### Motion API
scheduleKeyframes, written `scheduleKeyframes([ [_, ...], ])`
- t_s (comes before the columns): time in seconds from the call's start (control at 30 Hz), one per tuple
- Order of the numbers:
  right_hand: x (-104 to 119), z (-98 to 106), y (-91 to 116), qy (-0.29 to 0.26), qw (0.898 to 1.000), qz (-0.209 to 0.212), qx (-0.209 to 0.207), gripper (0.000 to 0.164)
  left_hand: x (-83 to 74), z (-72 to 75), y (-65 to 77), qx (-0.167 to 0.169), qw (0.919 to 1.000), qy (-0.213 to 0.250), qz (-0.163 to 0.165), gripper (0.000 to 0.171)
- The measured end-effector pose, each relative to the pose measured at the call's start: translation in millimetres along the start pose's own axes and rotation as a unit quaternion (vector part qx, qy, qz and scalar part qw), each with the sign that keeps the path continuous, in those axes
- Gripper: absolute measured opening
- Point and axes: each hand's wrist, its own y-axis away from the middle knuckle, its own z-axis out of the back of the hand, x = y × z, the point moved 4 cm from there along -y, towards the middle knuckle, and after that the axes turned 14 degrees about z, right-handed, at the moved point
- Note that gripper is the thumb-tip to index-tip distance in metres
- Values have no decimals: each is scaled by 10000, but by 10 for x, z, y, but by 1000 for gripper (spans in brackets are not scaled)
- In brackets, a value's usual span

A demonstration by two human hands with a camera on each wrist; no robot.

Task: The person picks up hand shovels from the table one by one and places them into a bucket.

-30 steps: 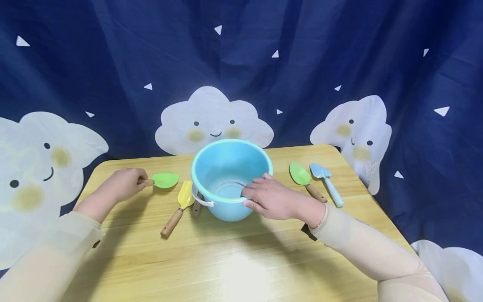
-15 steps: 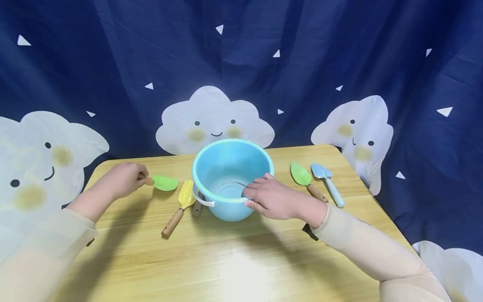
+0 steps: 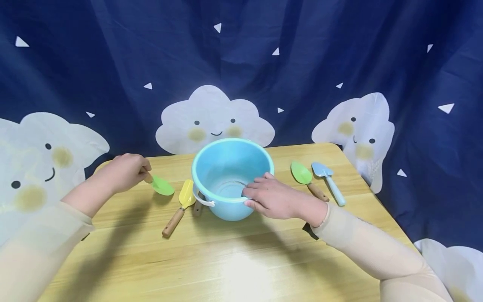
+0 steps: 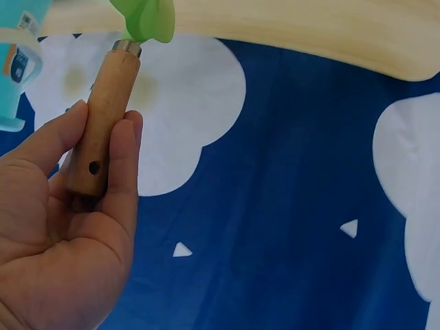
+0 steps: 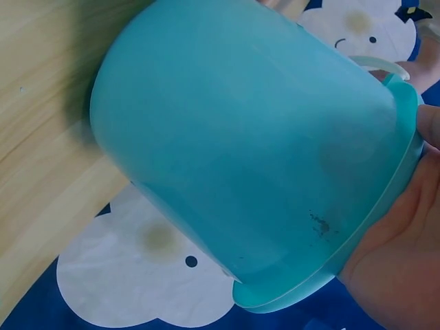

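My left hand [image 3: 126,171] grips a small green trowel [image 3: 163,186] by its handle. In the left wrist view the wooden handle [image 4: 108,110] lies between thumb and fingers, its end hole showing. The leaf-shaped blade slants down to the right above the table. My right hand [image 3: 277,197] holds the near right rim of a light blue bucket [image 3: 228,210], with fingers inside and thumb outside. The right wrist view shows the bucket's smooth outer wall [image 5: 240,137]. A white bail handle [image 3: 203,200] hangs at the bucket's left front.
A yellow trowel [image 3: 186,193] lies left of the bucket, beside another wooden handle [image 3: 197,208] partly hidden by it. To the right lie a second green trowel [image 3: 301,173] and a blue trowel [image 3: 333,189]. A dark blue cloud-print curtain [image 3: 241,50] hangs behind the wooden table [image 3: 181,264].
My left hand has risen and shifted slightly left with the green trowel, whose blade has swung from nearly level to pointing down right. The right hand and bucket have stayed in place.
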Motion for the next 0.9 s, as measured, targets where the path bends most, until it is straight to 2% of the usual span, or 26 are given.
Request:
scheduleKeyframes([
  [0.23, -2, -2, -1, 35, 10000, 23, -12, 22, -131, 203, 43, -134, 9998, -108, -122, 10],
  [0.57, -11, 4, -1, 44, 10000, 17, 12, 22, -365, 649, 153, -466, 9981, -254, -306, 9],
  [0.8, -7, 3, -4, 8, 10000, 7, 23, 22, -534, 891, 273, -901, 9949, -375, -272, 13],
  [0.9, -4, 4, -7, 15, 10000, 15, 19, 22, -601, 993, 322, -1106, 9923, -432, -356, 15],
])
